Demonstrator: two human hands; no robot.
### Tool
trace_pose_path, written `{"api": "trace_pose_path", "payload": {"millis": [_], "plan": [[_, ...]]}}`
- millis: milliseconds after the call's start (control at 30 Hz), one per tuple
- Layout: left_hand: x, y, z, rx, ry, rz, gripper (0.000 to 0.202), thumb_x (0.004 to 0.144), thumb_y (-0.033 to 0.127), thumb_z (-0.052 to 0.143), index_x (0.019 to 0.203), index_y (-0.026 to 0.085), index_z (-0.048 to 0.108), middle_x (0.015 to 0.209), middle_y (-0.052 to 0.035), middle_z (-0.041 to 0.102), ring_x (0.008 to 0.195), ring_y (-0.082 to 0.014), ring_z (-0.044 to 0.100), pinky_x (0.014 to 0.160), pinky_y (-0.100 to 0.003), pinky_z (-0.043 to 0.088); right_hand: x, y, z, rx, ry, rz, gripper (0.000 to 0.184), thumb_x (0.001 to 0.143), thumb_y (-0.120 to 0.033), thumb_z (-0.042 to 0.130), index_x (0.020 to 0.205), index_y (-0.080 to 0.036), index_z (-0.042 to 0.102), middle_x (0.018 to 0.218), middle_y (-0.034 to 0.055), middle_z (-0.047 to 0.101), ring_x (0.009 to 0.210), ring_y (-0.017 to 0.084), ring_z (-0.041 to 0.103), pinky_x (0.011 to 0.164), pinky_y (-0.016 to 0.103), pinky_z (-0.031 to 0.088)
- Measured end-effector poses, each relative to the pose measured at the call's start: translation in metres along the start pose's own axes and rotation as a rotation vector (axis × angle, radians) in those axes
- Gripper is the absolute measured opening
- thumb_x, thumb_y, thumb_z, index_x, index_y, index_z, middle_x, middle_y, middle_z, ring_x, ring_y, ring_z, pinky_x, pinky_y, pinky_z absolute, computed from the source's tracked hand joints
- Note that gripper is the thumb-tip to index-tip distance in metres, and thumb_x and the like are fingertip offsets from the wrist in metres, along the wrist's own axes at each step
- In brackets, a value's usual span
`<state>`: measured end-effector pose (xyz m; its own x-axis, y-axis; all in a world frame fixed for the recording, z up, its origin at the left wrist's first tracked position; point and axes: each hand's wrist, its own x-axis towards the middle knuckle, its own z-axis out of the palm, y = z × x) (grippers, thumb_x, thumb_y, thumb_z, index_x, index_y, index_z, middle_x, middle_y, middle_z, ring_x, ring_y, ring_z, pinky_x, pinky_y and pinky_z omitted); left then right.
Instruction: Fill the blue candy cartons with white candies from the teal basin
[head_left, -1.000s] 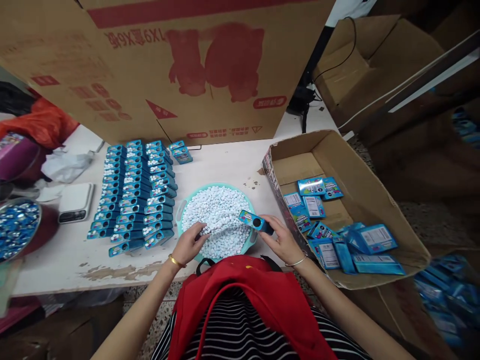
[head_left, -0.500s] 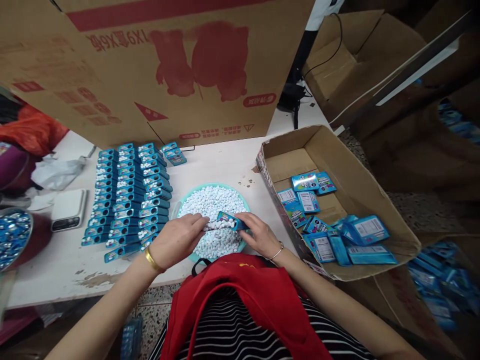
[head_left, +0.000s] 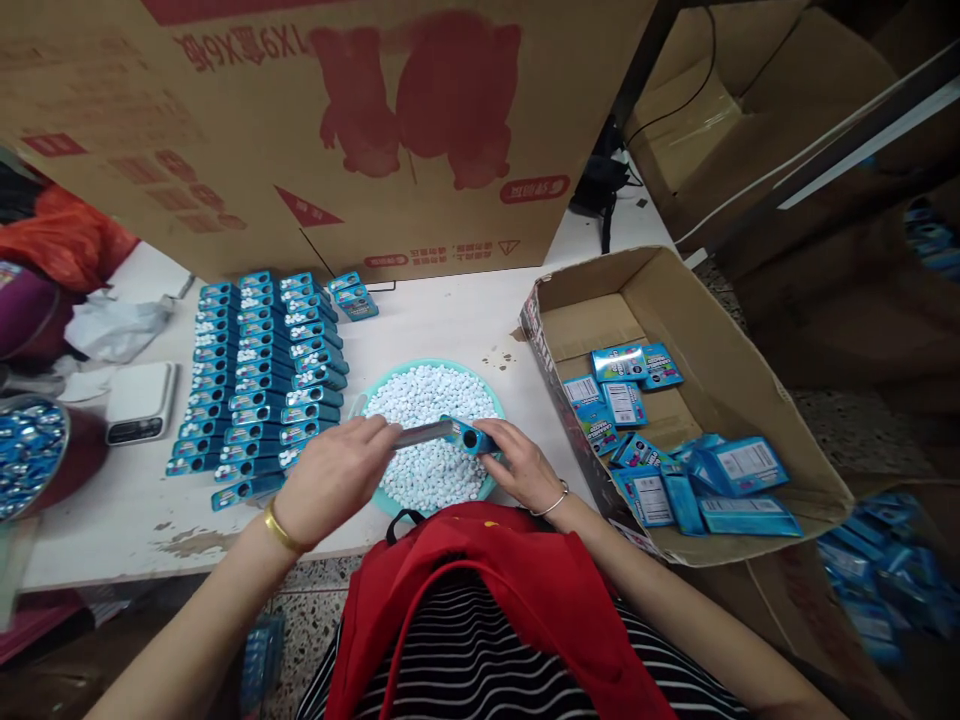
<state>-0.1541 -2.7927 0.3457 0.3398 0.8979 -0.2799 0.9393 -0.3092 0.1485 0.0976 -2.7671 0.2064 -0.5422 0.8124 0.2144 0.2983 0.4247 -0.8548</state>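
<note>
My left hand (head_left: 341, 470) is closed on a narrow metal scoop (head_left: 424, 434), which tilts toward a small blue candy box (head_left: 471, 437). The scoop's tip meets the box's near end; whether candies are inside it I cannot tell. Between the fingers of my right hand (head_left: 525, 468) the box is held, a dark round hole showing on its upper face. Both hands are over a pale green basin (head_left: 491, 395) heaped with small white candies (head_left: 431, 480). Left of the basin stand rows of similar blue boxes (head_left: 255, 385), several with white candies showing at their openings.
A cardboard tray (head_left: 675, 290) on the right holds blue boxes (head_left: 742, 465). A large carton (head_left: 420, 220) stands behind. On the left are a white scale (head_left: 141, 400) and a pot of shiny blue pieces (head_left: 37, 450). More blue packs (head_left: 885, 580) lie low at right.
The scoop, earlier loaded with white candies, now tilts with its far end against the box. My left hand has moved slightly left and rolled; my right still holds the box. The view shifted slightly.
</note>
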Motion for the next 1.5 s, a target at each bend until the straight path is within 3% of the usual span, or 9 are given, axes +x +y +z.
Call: {"api": "trace_pose_path", "payload": {"millis": [167, 300, 400, 500, 667, 900, 1100, 1233, 1500], "plan": [[-0.020, -0.045, 0.089, -0.043, -0.137, -0.253, 0.017, 0.088, 0.019, 0.043, 0.098, 0.018, 0.057, 0.095, -0.0087, 0.062, 0.089, -0.0234, 0.059, 0.074, -0.034, 0.047, -0.005, 0.007, -0.014, 0.057, 0.100, 0.141, 0.038, 0.086, -0.020, 0.051, 0.123, -0.022, 0.050, 0.118, 0.0104, 0.059, 0.113, 0.023, 0.055, 0.097, 0.041, 0.046], [0.005, -0.031, 0.163, -0.209, -0.095, -0.301, 0.019, 0.087, 0.015, 0.042, 0.100, 0.016, 0.056, 0.100, -0.0123, 0.061, 0.097, -0.0254, 0.058, 0.081, -0.038, 0.048, -0.006, 0.012, -0.021, 0.043, 0.174, 0.196, 0.034, 0.086, -0.025, 0.053, 0.120, -0.021, 0.052, 0.114, 0.0101, 0.061, 0.107, 0.022, 0.058, 0.094, 0.039, 0.047], [0.032, -0.011, 0.191, -0.272, -0.047, -0.296, 0.023, 0.087, 0.014, 0.040, 0.106, 0.016, 0.054, 0.108, -0.0136, 0.059, 0.102, -0.0248, 0.057, 0.085, -0.038, 0.047, -0.008, 0.016, -0.020, 0.044, 0.193, 0.225, 0.034, 0.086, -0.028, 0.055, 0.119, -0.020, 0.052, 0.114, 0.0106, 0.061, 0.106, 0.023, 0.058, 0.094, 0.039, 0.047], [0.039, -0.008, 0.198, -0.352, 0.000, -0.283, 0.024, 0.087, 0.015, 0.042, 0.108, 0.016, 0.052, 0.112, -0.0125, 0.058, 0.105, -0.0229, 0.056, 0.091, -0.037, 0.046, -0.011, 0.017, -0.017, 0.077, 0.200, 0.260, 0.036, 0.086, -0.030, 0.056, 0.121, -0.020, 0.052, 0.116, 0.0112, 0.061, 0.106, 0.023, 0.058, 0.094, 0.040, 0.047], [0.014, -0.023, 0.178, -0.474, 0.048, -0.225, 0.023, 0.089, 0.027, 0.046, 0.110, 0.018, 0.051, 0.102, -0.0068, 0.061, 0.091, -0.0168, 0.059, 0.084, -0.030, 0.048, -0.013, 0.013, -0.018, 0.062, 0.193, 0.248, 0.036, 0.086, -0.029, 0.055, 0.121, -0.021, 0.052, 0.115, 0.0106, 0.061, 0.107, 0.023, 0.058, 0.094, 0.040, 0.047], [-0.005, -0.020, 0.099, -0.566, 0.139, -0.073, 0.023, 0.092, 0.034, 0.044, 0.109, 0.020, 0.051, 0.096, -0.0049, 0.060, 0.086, -0.0153, 0.057, 0.079, -0.029, 0.046, -0.005, 0.007, -0.018, -0.051, 0.095, 0.130, 0.039, 0.086, -0.018, 0.049, 0.125, -0.023, 0.050, 0.118, 0.0103, 0.059, 0.113, 0.024, 0.055, 0.098, 0.043, 0.046], [0.007, -0.006, 0.042, -0.323, 0.025, 0.062, 0.025, 0.092, 0.030, 0.041, 0.111, 0.020, 0.053, 0.100, -0.0069, 0.062, 0.091, -0.0182, 0.058, 0.080, -0.032, 0.047, 0.001, 0.005, -0.004, -0.106, 0.038, -0.013, 0.047, 0.085, -0.014, 0.049, 0.131, -0.023, 0.045, 0.123, 0.0111, 0.058, 0.118, 0.024, 0.052, 0.100, 0.045, 0.047], [0.017, 0.010, 0.011, -0.135, -0.063, 0.042, 0.021, 0.089, 0.028, 0.042, 0.100, 0.020, 0.058, 0.091, -0.0067, 0.061, 0.085, -0.0207, 0.059, 0.074, -0.033, 0.049, 0.002, 0.002, 0.004, -0.111, 0.031, -0.051, 0.051, 0.084, -0.012, 0.048, 0.133, -0.025, 0.043, 0.124, 0.0110, 0.057, 0.118, 0.024, 0.052, 0.100, 0.047, 0.047], [0.020, 0.044, -0.025, 0.071, -0.095, 0.072, 0.025, 0.085, 0.010, 0.035, 0.082, 0.020, 0.057, 0.077, -0.0070, 0.058, 0.069, -0.0218, 0.054, 0.062, -0.034, 0.045, 0.001, 0.001, 0.013, -0.077, 0.023, -0.060, 0.051, 0.084, -0.011, 0.048, 0.133, -0.024, 0.042, 0.124, 0.0112, 0.056, 0.119, 0.024, 0.052, 0.100, 0.046, 0.047]]}}
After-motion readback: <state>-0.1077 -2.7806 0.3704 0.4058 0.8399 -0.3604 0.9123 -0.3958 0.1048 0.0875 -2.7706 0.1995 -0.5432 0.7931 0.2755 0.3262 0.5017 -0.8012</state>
